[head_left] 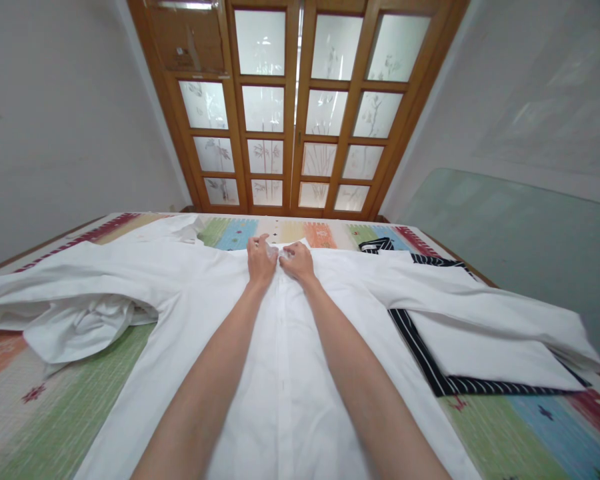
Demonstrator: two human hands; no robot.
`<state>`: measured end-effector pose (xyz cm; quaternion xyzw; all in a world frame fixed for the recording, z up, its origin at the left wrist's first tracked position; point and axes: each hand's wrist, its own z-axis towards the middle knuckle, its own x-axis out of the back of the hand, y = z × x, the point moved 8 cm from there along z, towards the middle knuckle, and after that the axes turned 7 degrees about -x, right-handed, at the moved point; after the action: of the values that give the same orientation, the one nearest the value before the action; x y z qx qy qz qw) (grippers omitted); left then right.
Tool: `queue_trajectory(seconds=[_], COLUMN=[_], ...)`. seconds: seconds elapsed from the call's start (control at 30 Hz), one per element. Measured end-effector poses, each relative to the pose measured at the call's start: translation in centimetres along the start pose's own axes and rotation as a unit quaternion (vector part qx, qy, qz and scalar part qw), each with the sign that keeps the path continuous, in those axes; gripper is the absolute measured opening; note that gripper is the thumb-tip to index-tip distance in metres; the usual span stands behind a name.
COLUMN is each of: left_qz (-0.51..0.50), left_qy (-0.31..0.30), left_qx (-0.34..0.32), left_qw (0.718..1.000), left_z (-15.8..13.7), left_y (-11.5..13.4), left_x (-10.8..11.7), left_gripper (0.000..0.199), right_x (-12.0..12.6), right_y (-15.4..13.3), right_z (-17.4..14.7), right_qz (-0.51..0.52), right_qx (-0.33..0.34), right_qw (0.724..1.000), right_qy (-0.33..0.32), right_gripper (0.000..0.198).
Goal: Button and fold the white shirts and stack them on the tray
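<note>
I record a patterned cloth [95, 380] beneath a white shirt [195, 320], spread front up. One sleeve overlaps a black striped cloth [427, 363]. My left hand [263, 261] and right hand [297, 260] nearly touch, both sets of fingers pinching the collar [283, 253].
</note>
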<state>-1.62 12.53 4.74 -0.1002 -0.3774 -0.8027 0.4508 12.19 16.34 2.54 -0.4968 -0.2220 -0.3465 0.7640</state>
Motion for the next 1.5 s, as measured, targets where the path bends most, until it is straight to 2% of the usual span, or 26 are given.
queue_trajectory(seconds=[0.1,0.13,0.3,0.43,0.53,0.67,0.77,0.87,1.07,1.2,1.37,1.5], left_qz=[0.081,0.099,0.131,0.129,0.132,0.136,0.135,0.127,0.156,0.185,0.201,0.210], left_qy=[-0.042,-0.064,-0.179,-0.171,-0.153,-0.176,-0.207,-0.214,-0.119,-0.170,-0.230,-0.241], left_qx=[-0.030,-0.035,-0.037,-0.018,-0.034,-0.050,-0.048,-0.050,0.006,0.021,-0.006,0.014], left_qw=[0.995,0.992,0.974,0.977,0.979,0.974,0.968,0.967,0.981,0.968,0.952,0.948], left_z=[0.0,-0.1,-0.5,-0.5,-0.6,-0.9,-1.1,-1.2,-1.0,-1.4,-2.2,-3.2], left_y=[0.3,0.2,0.0,0.1,0.6,0.7,0.3,0.4,0.4,0.2,1.0,1.1], left_x=[-0.4,-0.8,-2.4,-1.9,-1.5,-2.1,-2.5,-2.5,-0.2,-0.7,-1.2,-0.5], left_gripper=[0.006,0.002,0.016,0.021,0.021,0.020,0.021,0.023,0.017,0.022,0.031,0.038], right_x=[-0.2,-0.3,-0.7,-0.6,0.0,0.3,-0.3,-0.7,-0.6,-0.4,-0.1,-0.2], right_y=[0.0,0.1,0.5,0.6,0.6,0.5,0.0,-0.1,-0.7,-0.9,-0.5,-0.5], right_z=[-0.2,-0.2,0.1,0.2,0.3,0.4,0.3,0.1,-0.3,-0.8,-2.2,-3.8], right_qz=[-0.052,-0.065,-0.095,-0.094,-0.077,-0.037,-0.048,-0.076,-0.140,-0.182,-0.185,-0.186], right_qx=[-0.009,-0.016,-0.034,-0.031,-0.030,-0.007,0.021,0.018,0.004,0.001,0.008,0.026], right_qw=[0.999,0.998,0.995,0.995,0.996,0.998,0.998,0.997,0.990,0.981,0.976,0.969], right_qy=[0.001,-0.003,-0.019,-0.003,0.034,0.057,0.028,0.003,-0.033,-0.066,-0.113,-0.159], right_gripper=[0.032,0.030,0.027,0.022,0.021,0.018,0.011,0.011,0.020,0.028,0.034,0.045])
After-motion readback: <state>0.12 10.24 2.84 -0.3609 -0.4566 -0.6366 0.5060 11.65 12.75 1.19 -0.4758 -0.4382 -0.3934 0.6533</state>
